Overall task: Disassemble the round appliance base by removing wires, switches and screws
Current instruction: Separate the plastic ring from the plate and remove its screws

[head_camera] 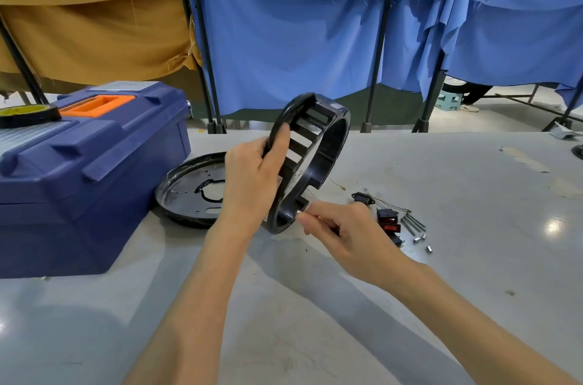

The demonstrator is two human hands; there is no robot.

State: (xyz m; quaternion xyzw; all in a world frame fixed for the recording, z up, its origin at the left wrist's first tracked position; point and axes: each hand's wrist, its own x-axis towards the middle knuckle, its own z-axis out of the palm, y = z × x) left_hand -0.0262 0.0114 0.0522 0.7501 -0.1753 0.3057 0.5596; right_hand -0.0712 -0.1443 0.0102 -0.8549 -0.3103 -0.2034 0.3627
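My left hand (252, 176) grips the black round appliance base ring (328, 145) by its left rim and holds it upright on edge above the table, slotted openings facing me. My right hand (344, 230) has its fingertips curled against the ring's lower right edge, pinching at a small pale part there; what it pinches is too small to tell. A black round bottom plate (186, 192) lies flat on the table behind my left hand. Removed black switches with red rockers (389, 220), long screws (413, 224), small metal nuts (422, 242) and thin wires (388, 203) lie to the right.
A blue toolbox (88, 176) with an orange handle stands at the left, with a roll of tape (26, 115) on its lid. Blue and tan cloth screens (284, 38) on black stands close off the back. The grey table (473, 258) stretches to the right.
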